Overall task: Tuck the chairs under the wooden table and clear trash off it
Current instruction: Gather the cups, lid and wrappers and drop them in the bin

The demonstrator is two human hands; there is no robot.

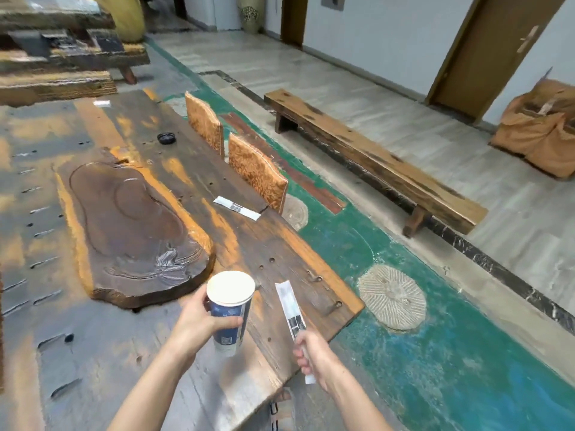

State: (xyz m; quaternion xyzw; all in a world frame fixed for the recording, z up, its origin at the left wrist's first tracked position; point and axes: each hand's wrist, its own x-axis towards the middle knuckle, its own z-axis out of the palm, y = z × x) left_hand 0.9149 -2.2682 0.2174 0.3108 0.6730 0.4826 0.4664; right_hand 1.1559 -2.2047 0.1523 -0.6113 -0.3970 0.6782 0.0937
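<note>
— What is being held?
— A cup (230, 309) is being gripped by the left hand (199, 321), fingers (225, 322) wrapped round it; a wrapper (291, 309) is being pinched in the closed right hand (312, 353).

— What is being left?
— A second wrapper (237, 207), a cap (166, 138) and a far scrap (101, 103) are lying on the counter (249, 244). Both chairs (258, 172) are seemingly tucked already.

— Room?
— The counter's edge is close on the right; the floor (404, 306) beyond is being kept open.
</note>
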